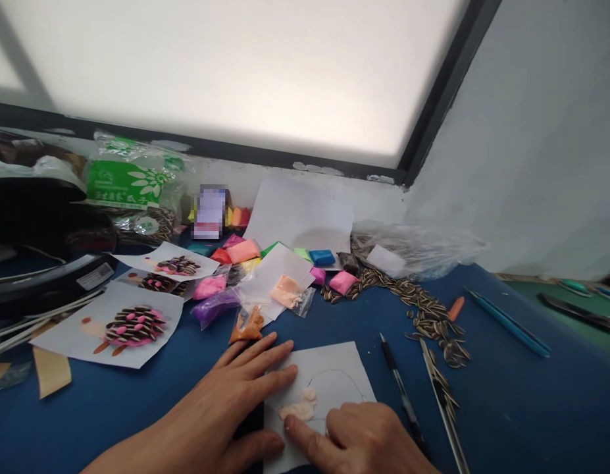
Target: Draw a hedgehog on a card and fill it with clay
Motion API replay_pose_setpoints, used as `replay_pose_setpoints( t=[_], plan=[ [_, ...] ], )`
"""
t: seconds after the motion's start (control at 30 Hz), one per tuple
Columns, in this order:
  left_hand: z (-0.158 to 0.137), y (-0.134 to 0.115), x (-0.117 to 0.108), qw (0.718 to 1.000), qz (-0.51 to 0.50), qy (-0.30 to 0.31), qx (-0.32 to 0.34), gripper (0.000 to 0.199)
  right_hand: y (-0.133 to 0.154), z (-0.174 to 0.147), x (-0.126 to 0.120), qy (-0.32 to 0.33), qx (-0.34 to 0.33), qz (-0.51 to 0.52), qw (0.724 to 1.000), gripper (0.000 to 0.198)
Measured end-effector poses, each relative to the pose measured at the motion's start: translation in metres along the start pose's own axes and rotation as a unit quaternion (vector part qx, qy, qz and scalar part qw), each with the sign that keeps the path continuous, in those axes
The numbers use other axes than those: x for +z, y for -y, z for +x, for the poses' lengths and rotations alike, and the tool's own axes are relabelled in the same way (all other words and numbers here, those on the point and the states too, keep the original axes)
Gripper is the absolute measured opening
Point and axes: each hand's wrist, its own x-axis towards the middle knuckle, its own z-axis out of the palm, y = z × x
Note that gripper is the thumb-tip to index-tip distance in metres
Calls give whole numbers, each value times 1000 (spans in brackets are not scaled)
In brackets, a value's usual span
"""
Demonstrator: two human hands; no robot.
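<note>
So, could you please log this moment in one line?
Left hand: on white paper edge | right hand: index finger at pale modelling clay | sunflower seeds: loose on table

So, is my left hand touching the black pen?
Apart. In the head view, white paper and blue tabletop show between your left hand and the black pen.

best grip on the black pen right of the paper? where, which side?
Probably the dark front section of the pen, from straight above, pinching across its width. It's slim and lies flat, tip away from the person. Its rear runs close to the right hand, with a silver tool alongside, so the front likely has more room.
</note>
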Motion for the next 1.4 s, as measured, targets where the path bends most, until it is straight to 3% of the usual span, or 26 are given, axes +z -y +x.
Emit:
replay_pose_setpoints(
  t=[0.3, 0.6, 0.8, 1.07, 1.23, 1.4],
  plan=[
    [0, 5, 2, 1000, 0, 0, -1, 67, 0, -3, 3, 0, -7, -10, 1000, 44],
    [0, 1, 1, 1000, -4, -6, 1, 63, 2, -2, 5, 60, 1, 15, 998, 31],
    [1, 4, 3, 1000, -7, -1, 5, 62, 3, -2, 5, 47, -2, 3, 999, 39],
    [-1, 1, 0, 1000, -19, -6, 0, 65, 1, -14, 10, 50, 15, 11, 999, 29],
    [0, -1, -2, 1000, -19, -8, -5, 66, -2, -13, 9, 88, -10, 35, 995, 28],
    [-2, 2, -1, 1000, -19, -2, -3, 68, -3, -13, 12, 50, 23, 74, 996, 31]
  ],
)
